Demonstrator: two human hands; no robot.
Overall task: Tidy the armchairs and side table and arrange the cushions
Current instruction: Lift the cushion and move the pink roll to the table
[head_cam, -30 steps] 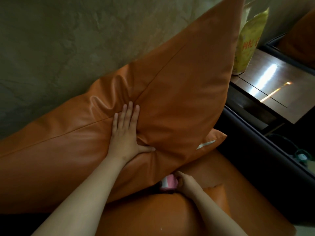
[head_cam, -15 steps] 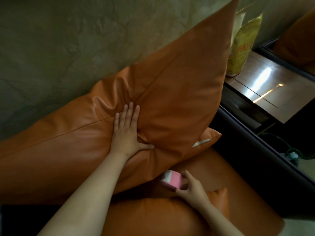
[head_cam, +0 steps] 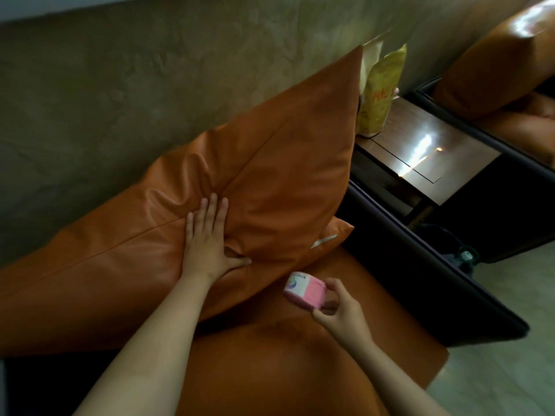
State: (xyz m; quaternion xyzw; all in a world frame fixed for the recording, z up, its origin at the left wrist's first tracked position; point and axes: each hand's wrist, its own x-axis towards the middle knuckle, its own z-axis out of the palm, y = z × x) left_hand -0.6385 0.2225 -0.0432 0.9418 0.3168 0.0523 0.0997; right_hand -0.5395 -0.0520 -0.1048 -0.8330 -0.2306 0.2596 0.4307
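Note:
A large orange leather cushion leans against the wall on the armchair. My left hand presses flat on its middle, fingers straight. My right hand pinches a small pink and white packet above the orange seat cushion, just below the big cushion's lower corner. A white tag sticks out at that corner.
A glossy wooden side table stands to the right with a yellow bag upright on it by the wall. Beyond it a second armchair holds an orange cushion. The dark armrest runs between seat and table. A cable lies on the floor.
My right hand has pulled the pink packet out from under the big cushion and lifted it to the right. My left hand stays pressed on the cushion.

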